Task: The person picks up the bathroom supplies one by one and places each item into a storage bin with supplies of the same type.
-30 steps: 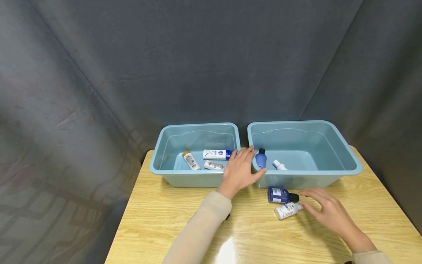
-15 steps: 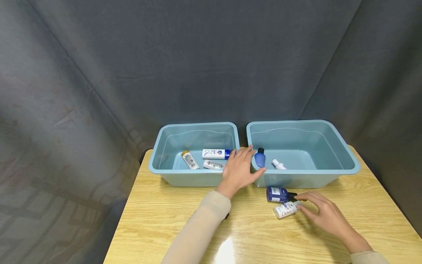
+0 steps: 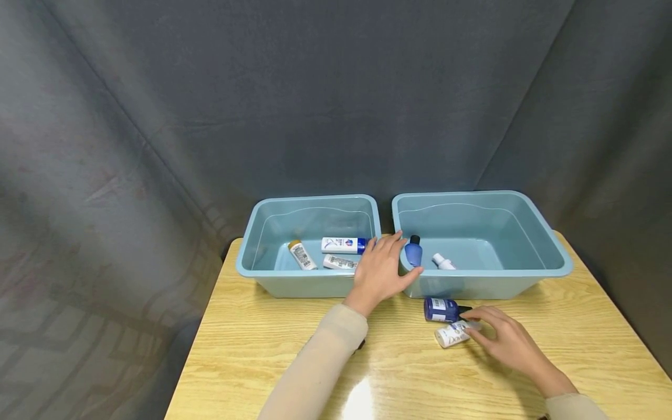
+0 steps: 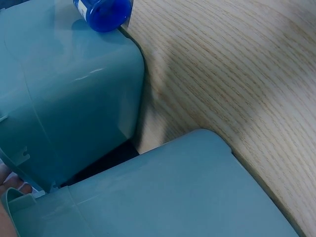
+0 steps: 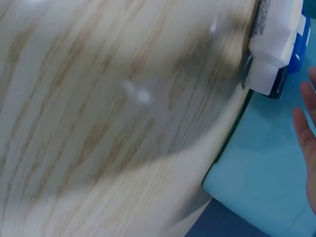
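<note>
Slid left since a second ago, right hand (image 3: 505,341) — fingers now curled over white bottle's (image 3: 451,334) cap end on bench (image 3: 252,350), just near of blue bottle (image 3: 440,309). Unmoved, left hand (image 3: 380,271) — fingers straight, resting across near rims of left tub (image 3: 247,265) and right tub (image 3: 564,262).

Wooden table (image 3: 294,361) with glossy light reflection; behind the table, a creased dark grey fabric backdrop (image 3: 336,105) fills the view.
</note>
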